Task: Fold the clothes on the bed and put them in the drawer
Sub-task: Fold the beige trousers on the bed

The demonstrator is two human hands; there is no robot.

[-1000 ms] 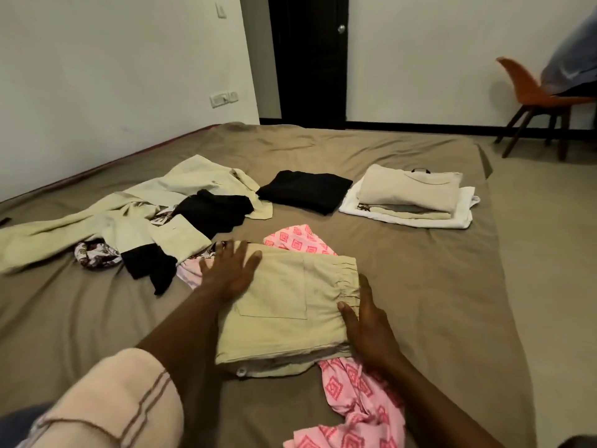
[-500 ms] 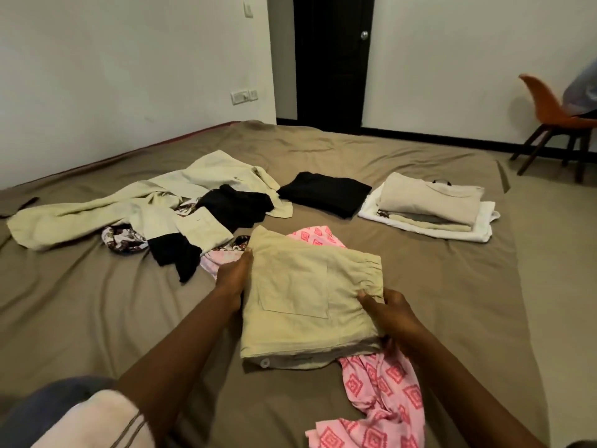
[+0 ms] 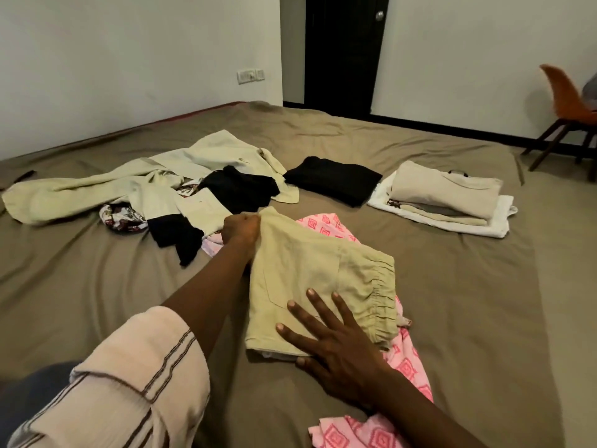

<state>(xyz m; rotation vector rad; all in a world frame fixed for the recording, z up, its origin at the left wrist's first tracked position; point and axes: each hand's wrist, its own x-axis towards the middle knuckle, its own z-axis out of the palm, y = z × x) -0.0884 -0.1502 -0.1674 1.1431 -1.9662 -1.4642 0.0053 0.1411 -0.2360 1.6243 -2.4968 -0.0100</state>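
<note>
**Folded khaki shorts, mid-bed**

Khaki shorts (image 3: 323,286): folded, pocket side up, elastic waistband to the right; lay near the middle of the bed (image 3: 452,302), partly atop a pink garment (image 3: 407,360).

Left hand (image 3: 241,228): fist clenched on the far left corner of the shorts, which was raised a little.

Right hand (image 3: 332,344): released, fingers spread, palm flat on the near edge of the shorts.

Pink garment: patterned, unfolded; showed beyond the shorts and trailed toward the near right.

Loose pile (image 3: 155,189): left of the shorts; a pale jacket spread wide, black pieces and a patterned item tangled in it.

Black fold (image 3: 332,179): folded, beyond the shorts, apart from them.

Stack (image 3: 445,195): far right of the bed; beige folded pieces on a white one.

Sleeve (image 3: 129,383): cream with brown stripes, on the left arm.

Chair (image 3: 568,114): orange, on the floor off the bed's far right corner.

Door (image 3: 342,53): dark, in the far wall.
</note>
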